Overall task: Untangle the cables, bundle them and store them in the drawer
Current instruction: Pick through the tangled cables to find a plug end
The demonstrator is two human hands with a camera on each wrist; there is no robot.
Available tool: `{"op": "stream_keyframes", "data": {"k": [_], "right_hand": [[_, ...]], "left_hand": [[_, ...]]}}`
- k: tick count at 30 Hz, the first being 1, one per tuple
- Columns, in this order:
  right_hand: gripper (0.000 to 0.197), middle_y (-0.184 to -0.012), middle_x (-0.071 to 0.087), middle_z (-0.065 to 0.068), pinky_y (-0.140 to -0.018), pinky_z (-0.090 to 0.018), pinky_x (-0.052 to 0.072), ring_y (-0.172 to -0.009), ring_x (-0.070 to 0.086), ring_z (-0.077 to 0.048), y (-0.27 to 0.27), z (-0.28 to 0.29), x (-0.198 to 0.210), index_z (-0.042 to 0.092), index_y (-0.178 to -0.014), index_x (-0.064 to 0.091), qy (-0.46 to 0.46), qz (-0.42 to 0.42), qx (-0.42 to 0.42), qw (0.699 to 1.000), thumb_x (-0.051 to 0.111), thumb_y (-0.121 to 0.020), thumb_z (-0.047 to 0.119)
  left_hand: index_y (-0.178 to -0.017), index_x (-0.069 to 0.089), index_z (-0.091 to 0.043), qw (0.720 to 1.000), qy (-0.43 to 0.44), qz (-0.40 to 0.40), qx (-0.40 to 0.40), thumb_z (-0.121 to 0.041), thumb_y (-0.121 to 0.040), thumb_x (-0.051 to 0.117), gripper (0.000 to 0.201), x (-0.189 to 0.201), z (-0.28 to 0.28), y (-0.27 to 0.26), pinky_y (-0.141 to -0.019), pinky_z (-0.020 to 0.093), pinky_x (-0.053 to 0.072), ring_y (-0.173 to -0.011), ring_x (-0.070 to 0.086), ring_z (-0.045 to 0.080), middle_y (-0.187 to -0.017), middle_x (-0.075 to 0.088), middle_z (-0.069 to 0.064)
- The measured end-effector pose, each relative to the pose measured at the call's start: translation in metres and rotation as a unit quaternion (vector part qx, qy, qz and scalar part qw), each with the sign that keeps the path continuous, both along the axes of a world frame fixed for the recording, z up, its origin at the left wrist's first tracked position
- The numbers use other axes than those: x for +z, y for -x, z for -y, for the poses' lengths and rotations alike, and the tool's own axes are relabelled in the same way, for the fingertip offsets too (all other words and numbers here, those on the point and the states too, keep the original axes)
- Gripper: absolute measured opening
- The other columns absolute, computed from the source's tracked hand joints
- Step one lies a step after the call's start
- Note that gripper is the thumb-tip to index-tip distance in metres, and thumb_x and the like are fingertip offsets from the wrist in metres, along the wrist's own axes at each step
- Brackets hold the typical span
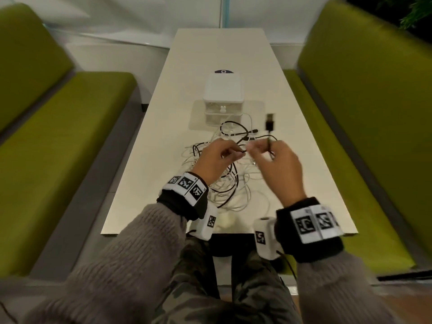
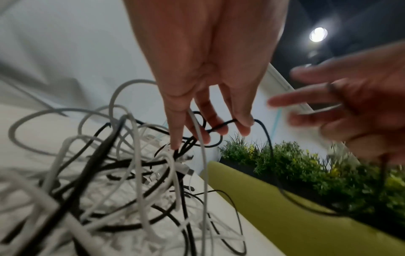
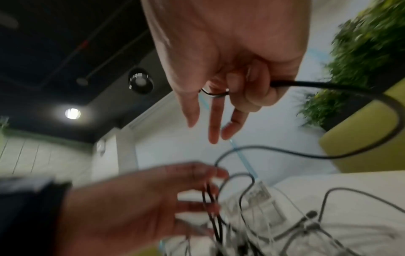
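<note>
**Black cable pinched between 2 hands above the tangle**

Right hand (image 1: 274,164): thumb and curled fingers (image 3: 247,97) closed round a black cable (image 1: 261,136) near its end, USB plug (image 1: 339,121) sticking upward past the knuckles; other fingers hanging loosely extended, a dark ring on 1 of them. Left hand (image 1: 217,160): fingertips (image 2: 245,124) pinching a loop of the same black cable, with a white cable (image 2: 202,155) also running down between the fingers. Both hands raised just above the table (image 1: 304,183), fingertips nearly touching.

Directly below and around the hands: tangle of black and white cables (image 1: 224,183), lying on the table surface, still knotted together, strands crossing over each other, 1 white connector (image 2: 187,170) showing in the middle of the heap in the left wrist view.

Just beyond the tangle, farther along the table: small white drawer unit (image 1: 223,99), 2 translucent drawers stacked, both closed, a few strands reaching its front.

On each wrist: black band with black-and-white marker tags. Grey knitted sleeves (image 1: 131,253) behind. Green benches (image 1: 58,148) on both sides of the table; green plants (image 2: 306,164) behind the right bench.
</note>
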State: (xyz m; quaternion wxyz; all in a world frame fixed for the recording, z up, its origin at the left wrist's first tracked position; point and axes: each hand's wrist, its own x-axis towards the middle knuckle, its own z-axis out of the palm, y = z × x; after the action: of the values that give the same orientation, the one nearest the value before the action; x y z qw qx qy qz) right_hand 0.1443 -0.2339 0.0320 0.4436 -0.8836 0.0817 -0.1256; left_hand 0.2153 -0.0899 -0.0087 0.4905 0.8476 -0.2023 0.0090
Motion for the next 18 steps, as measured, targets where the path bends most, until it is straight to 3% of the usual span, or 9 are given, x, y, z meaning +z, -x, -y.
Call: {"op": "stream_keyframes", "data": {"k": [1, 3, 5, 7, 10, 12, 13, 15, 18], "right_hand": [[0.026, -0.109, 0.061, 0.006, -0.078, -0.027, 0.039, -0.100, 0.057, -0.010, -0.004, -0.007, -0.007, 0.034, -0.107, 0.066, 0.040, -0.023, 0.019, 0.999, 0.059, -0.088, 0.051], [0.033, -0.107, 0.058, 0.005, -0.074, -0.027, 0.037, -0.099, 0.057, -0.013, -0.011, -0.015, -0.017, 0.032, -0.114, 0.065, 0.068, -0.049, 0.032, 0.996, 0.059, -0.088, 0.052], [0.028, -0.099, 0.057, 0.005, -0.070, -0.028, 0.037, -0.094, 0.057, -0.016, -0.015, -0.017, -0.024, 0.029, -0.104, 0.069, 0.075, -0.059, 0.027, 0.995, 0.060, -0.087, 0.049], [0.024, -0.098, 0.059, 0.002, -0.071, -0.030, 0.038, -0.094, 0.059, -0.020, -0.017, -0.014, -0.025, 0.021, -0.096, 0.071, 0.087, -0.069, 0.018, 0.994, 0.060, -0.090, 0.042], [0.018, -0.097, 0.058, 0.001, -0.070, -0.028, 0.035, -0.092, 0.058, -0.020, -0.022, -0.004, -0.022, 0.022, -0.081, 0.065, 0.098, -0.061, 0.008, 0.993, 0.057, -0.094, 0.033], [0.010, -0.102, 0.057, 0.001, -0.071, -0.028, 0.035, -0.092, 0.057, -0.017, -0.024, -0.001, -0.020, 0.026, -0.085, 0.061, 0.096, -0.046, 0.037, 0.994, 0.059, -0.092, 0.032], [0.009, -0.103, 0.055, 0.004, -0.073, -0.028, 0.037, -0.093, 0.056, -0.014, -0.023, -0.001, -0.020, 0.026, -0.092, 0.062, 0.084, -0.044, 0.059, 0.994, 0.062, -0.090, 0.035], [0.029, -0.099, 0.060, 0.008, -0.076, -0.030, 0.043, -0.093, 0.058, -0.010, -0.020, -0.004, -0.025, 0.022, -0.102, 0.064, 0.064, -0.065, 0.098, 0.991, 0.066, -0.084, 0.045], [0.029, -0.086, 0.069, 0.004, -0.076, -0.036, 0.050, -0.086, 0.063, -0.017, -0.018, -0.007, -0.033, 0.021, -0.099, 0.070, 0.056, -0.075, 0.084, 0.992, 0.063, -0.086, 0.047]], "left_hand": [[-0.085, 0.067, -0.023, 1.000, 0.019, -0.002, 0.004, -0.030, -0.082, 0.064, 0.008, -0.002, -0.001, 0.002, -0.079, 0.032, 0.048, -0.085, 0.060, 0.023, -0.090, 0.063, 0.011], [-0.084, 0.066, -0.024, 0.999, 0.038, -0.006, 0.016, -0.035, -0.080, 0.064, 0.012, -0.005, -0.006, 0.005, -0.078, 0.028, 0.047, -0.085, 0.059, 0.020, -0.090, 0.063, 0.013], [-0.084, 0.066, -0.023, 1.000, 0.024, -0.005, 0.012, -0.034, -0.081, 0.068, 0.011, -0.008, -0.013, 0.008, -0.075, 0.015, 0.041, -0.085, 0.056, 0.011, -0.092, 0.062, 0.009], [-0.087, 0.066, -0.021, 1.000, -0.017, -0.003, -0.011, -0.026, -0.084, 0.068, 0.007, -0.013, -0.018, 0.011, -0.076, 0.008, 0.036, -0.088, 0.052, 0.004, -0.095, 0.058, 0.003], [-0.096, 0.064, -0.011, 0.998, -0.054, -0.028, -0.017, -0.015, -0.085, 0.066, 0.012, -0.023, -0.019, 0.014, -0.088, 0.020, 0.043, -0.098, 0.054, 0.014, -0.107, 0.054, 0.005], [-0.097, 0.063, -0.007, 0.999, -0.027, -0.036, 0.005, -0.011, -0.085, 0.064, 0.013, -0.023, -0.018, 0.016, -0.090, 0.029, 0.046, -0.098, 0.058, 0.018, -0.109, 0.057, 0.008], [-0.098, 0.063, -0.007, 0.999, -0.015, -0.029, 0.012, -0.012, -0.086, 0.063, 0.013, -0.020, -0.015, 0.018, -0.087, 0.029, 0.048, -0.097, 0.059, 0.019, -0.107, 0.060, 0.009], [-0.098, 0.065, -0.007, 0.999, 0.028, -0.019, 0.027, -0.012, -0.087, 0.063, 0.012, -0.013, -0.010, 0.021, -0.081, 0.028, 0.050, -0.093, 0.062, 0.020, -0.103, 0.063, 0.010], [-0.096, 0.065, -0.008, 0.998, 0.047, -0.008, 0.045, -0.012, -0.086, 0.063, 0.010, -0.008, -0.005, 0.025, -0.081, 0.025, 0.050, -0.094, 0.061, 0.020, -0.106, 0.062, 0.009]]}}
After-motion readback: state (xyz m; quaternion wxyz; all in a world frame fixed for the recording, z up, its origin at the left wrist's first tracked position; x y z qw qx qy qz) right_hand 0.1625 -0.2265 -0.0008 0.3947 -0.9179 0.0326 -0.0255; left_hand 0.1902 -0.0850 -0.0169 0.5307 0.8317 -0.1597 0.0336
